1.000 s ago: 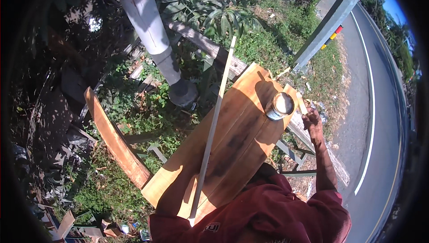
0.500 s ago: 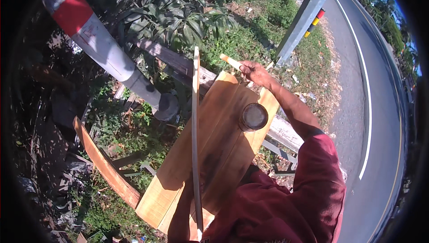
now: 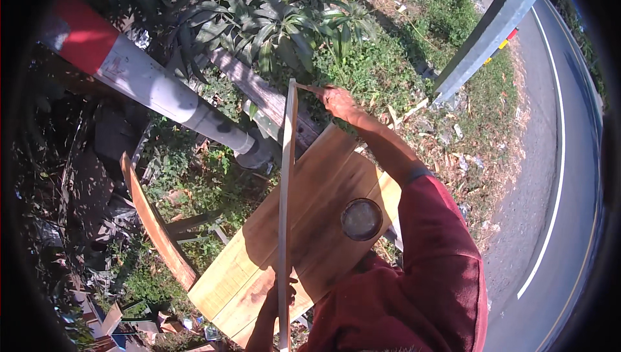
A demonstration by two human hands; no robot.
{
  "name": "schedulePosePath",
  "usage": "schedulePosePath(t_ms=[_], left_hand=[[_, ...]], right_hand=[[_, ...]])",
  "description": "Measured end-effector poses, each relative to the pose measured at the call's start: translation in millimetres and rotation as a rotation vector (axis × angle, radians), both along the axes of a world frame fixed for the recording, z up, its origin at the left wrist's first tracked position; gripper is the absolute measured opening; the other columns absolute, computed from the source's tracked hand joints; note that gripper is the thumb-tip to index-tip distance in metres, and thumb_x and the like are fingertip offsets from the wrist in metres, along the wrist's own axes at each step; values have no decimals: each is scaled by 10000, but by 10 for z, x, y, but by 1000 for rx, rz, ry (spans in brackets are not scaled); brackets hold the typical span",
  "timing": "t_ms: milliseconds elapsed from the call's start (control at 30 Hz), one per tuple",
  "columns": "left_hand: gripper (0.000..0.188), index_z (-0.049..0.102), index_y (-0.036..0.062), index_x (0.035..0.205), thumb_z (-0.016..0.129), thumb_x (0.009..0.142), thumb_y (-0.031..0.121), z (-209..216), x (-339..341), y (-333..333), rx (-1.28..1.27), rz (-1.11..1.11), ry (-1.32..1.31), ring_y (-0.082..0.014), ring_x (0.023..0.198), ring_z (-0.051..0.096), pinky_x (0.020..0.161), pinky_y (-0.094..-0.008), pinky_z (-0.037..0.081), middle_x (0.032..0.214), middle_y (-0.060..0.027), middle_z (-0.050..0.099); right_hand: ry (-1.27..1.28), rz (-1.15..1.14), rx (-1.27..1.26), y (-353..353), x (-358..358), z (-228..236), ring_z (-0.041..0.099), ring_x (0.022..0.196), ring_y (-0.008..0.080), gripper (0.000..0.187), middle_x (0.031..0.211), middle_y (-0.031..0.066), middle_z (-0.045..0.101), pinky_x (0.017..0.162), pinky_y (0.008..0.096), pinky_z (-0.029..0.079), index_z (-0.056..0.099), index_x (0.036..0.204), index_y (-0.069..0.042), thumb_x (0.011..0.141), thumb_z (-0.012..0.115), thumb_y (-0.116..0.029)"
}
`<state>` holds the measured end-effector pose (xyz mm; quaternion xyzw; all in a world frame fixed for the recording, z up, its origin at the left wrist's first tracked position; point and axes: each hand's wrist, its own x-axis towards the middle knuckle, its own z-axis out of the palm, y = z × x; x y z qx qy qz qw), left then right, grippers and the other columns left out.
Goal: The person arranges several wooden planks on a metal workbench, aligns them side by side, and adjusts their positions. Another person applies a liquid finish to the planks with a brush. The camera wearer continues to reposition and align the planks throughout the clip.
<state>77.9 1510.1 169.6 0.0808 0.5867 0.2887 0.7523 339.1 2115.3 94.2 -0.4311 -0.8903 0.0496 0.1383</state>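
Observation:
My left hand (image 3: 282,291) grips a long narrow wooden board (image 3: 285,222) low down, its fingers curling past the edge. The board stands on edge, running from near me to its far tip. At that tip is my right hand (image 3: 341,104), arm stretched out, fingers pinched on a thin flat strip of wood (image 3: 310,87) whose end meets the board or lies very close to it. Below both is a work surface of several joined planks (image 3: 336,171). A round, dark-rimmed container (image 3: 361,219) sits on its right part; its contents are hard to make out.
A curved board (image 3: 152,219) leans at the left of the planks. A red-and-white pole (image 3: 152,74) slants in from the upper left, and a grey metal post (image 3: 488,38) stands at the upper right. Weathered timber (image 3: 259,90), leafy plants and a road (image 3: 576,177) surround the spot.
My right hand has brought the strip leftward to the board's far tip. The board has turned slightly, and my left hand now shows on it. The view has shifted.

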Motion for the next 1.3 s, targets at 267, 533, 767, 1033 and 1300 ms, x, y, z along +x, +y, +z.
schedulePosePath(t_ms=[267, 533, 767, 1033, 1300], left_hand=[[599, 566, 13, 1171, 395, 1007, 564, -232, 74, -8, -32, 122, -176, -149, 542, 538, 512, -285, 472, 715, -44, 553], [608, 566, 13, 1168, 388, 1006, 571, -128, 175, 51, -76, 159, -154, -147, 537, 535, 508, -284, 470, 710, -44, 552], [615, 567, 13, 1166, 382, 1005, 577, -119, 217, 76, -89, 164, -152, -146, 532, 533, 505, -283, 469, 707, -43, 551], [624, 567, 13, 1163, 375, 1004, 585, -79, 295, 64, -110, 182, -161, -144, 527, 530, 501, -282, 467, 702, -42, 549], [633, 567, 12, 1161, 368, 1003, 592, 6, 394, -34, -109, 228, -179, -142, 521, 527, 497, -281, 465, 698, -41, 548]], right_hand=[[322, 91, -100, -209, 231, 481, 608, 901, 261, 431, 898, 92, 599, 800, 366, 536, 622, 1256, -232, 843, 575, -121], [373, 48, 315, -65, -108, 926, 635, 762, 321, 386, 849, 98, 608, 648, 433, 551, 653, 1206, -219, 831, 661, -130], [347, 4, 226, -47, -184, 763, 648, 828, 316, 316, 914, 84, 628, 665, 438, 553, 668, 1187, -212, 876, 636, -172], [382, 91, 58, -709, -68, 785, 647, 820, 321, 337, 975, 82, 635, 669, 453, 527, 673, 1200, -208, 868, 617, -188], [515, 176, -10, -1170, -39, 861, 664, 770, 286, 398, 954, 52, 623, 591, 389, 559, 636, 1238, -184, 851, 630, -90]])
